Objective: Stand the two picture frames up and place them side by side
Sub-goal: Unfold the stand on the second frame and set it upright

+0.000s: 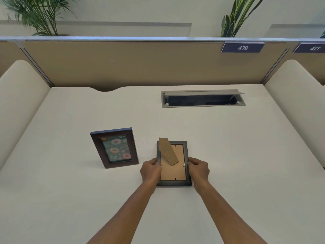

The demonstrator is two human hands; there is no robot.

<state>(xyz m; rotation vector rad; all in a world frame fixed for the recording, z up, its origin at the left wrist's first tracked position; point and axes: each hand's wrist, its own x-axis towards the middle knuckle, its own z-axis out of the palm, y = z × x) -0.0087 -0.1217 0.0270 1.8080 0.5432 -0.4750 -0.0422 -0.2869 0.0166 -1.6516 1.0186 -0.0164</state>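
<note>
Both hands' grip (173,169) flanking face-down frame (173,173)

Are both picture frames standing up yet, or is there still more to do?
One is done: the brown frame with the donut picture already stands on the desk. The dark frame is in hand, back side up with its cardboard stand swung out, the left hand and right hand gripping its sides. Left to do: stand it up beside the brown one.

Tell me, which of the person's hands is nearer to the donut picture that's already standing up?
The left hand. It grips the left edge of the face-down frame, just right of the standing donut frame. The right hand holds that frame's far edge, farther away.
</note>
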